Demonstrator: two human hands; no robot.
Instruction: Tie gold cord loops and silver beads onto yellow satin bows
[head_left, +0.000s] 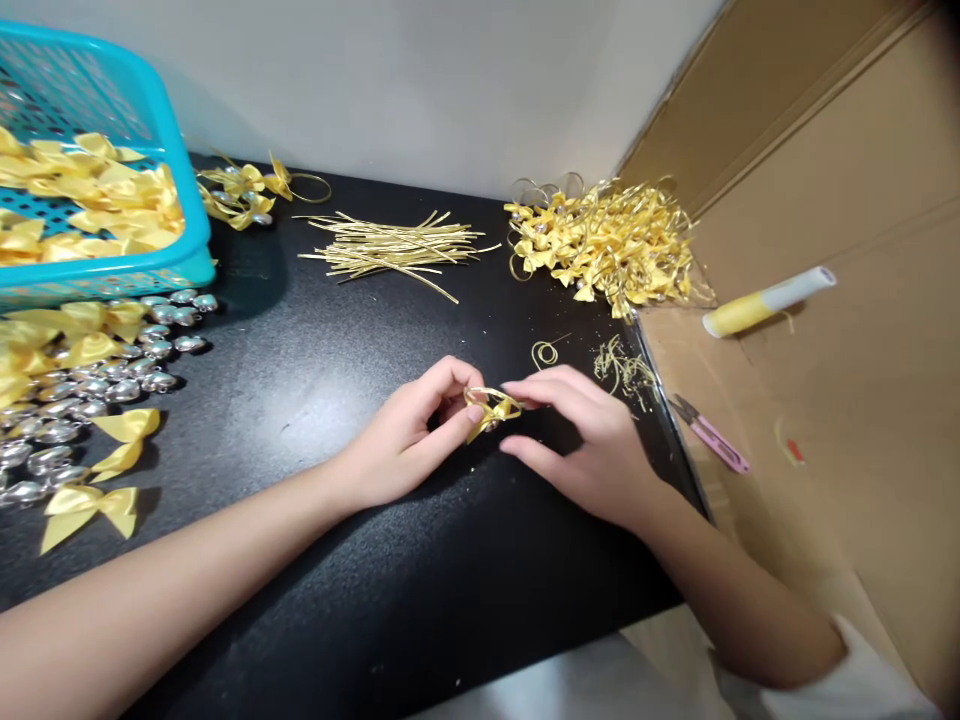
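Between the thumb and fingers of my left hand is a yellow ribbon bow with a loop of gold cord around its top. My right hand is just to the right of it, thumb and fingers apart. Its fingertips reach the edge of the loop; whether they touch it I cannot tell. Beyond the hands lies a bundle of cut gold cords. A small coil of thin gold cord rests close behind my right hand.
At left, a turquoise basket holds yellow bows, with silver beads and loose bows in front. Looped bows are heaped at back right. Pink thread snips and a yellow-white roll lie on cardboard past the black table's edge.
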